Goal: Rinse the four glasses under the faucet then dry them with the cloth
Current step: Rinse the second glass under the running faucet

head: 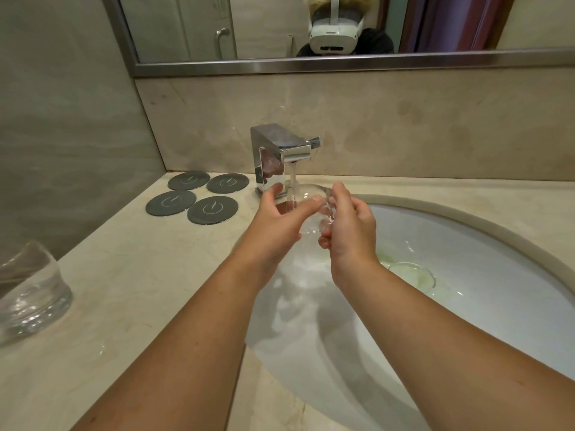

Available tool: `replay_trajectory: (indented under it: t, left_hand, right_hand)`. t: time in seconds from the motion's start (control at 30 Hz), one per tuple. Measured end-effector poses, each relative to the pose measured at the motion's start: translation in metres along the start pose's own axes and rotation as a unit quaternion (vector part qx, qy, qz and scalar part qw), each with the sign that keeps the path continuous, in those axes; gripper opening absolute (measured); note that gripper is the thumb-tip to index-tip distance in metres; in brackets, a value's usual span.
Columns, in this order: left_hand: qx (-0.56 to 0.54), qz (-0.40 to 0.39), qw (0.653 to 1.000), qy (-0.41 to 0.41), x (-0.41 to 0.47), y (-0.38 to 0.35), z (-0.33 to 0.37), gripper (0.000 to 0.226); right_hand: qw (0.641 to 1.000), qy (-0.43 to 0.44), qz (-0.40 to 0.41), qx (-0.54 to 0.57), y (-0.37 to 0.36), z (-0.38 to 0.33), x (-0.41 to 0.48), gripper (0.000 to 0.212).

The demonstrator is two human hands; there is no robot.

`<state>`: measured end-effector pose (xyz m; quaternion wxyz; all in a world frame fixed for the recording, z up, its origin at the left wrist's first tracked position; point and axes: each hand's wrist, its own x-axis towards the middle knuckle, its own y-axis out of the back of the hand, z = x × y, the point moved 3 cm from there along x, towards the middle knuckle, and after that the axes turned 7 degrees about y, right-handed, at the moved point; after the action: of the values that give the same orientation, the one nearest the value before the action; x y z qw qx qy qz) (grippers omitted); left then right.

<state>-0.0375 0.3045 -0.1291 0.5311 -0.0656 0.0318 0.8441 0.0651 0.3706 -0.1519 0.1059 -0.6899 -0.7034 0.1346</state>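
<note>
A clear glass [306, 199] sits under the running chrome faucet [281, 150], with water streaming into it. My left hand [280, 219] grips its left side, thumb across the front. My right hand [350, 225] holds its right side, fingers curled on the wall. Both hands hover over the left part of the white sink basin [466, 275]. A second clear glass [31, 293] stands on the counter at the far left edge of view, partly cut off. No cloth is in view.
Several dark round coasters [199, 197] lie on the beige stone counter [140, 290] left of the faucet. A drain [410, 273] sits in the basin's middle. A stone backsplash and a mirror [280, 26] rise behind the sink; a wall closes the left.
</note>
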Motion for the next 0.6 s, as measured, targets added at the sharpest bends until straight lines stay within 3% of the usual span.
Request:
replay_trajectory:
  t: [0.13,0.33,0.6]
  left_hand:
    - [0.001,0.031,0.999,0.031,0.0031,0.0045,-0.0037,0.082]
    - [-0.08,-0.003,0.994,0.077,-0.0032,0.0026,0.0005,0.04]
    - [-0.115,0.004,0.989,0.094,-0.0046,0.0035,0.0012,0.035]
  right_hand:
    - [0.999,0.045,0.0,-0.029,-0.0018,-0.0001,-0.0018,0.039]
    - [0.993,0.103,-0.011,-0.057,-0.0066,-0.003,-0.0059,0.054]
    - [0.991,0.116,-0.017,-0.071,-0.008,-0.0041,-0.0073,0.062]
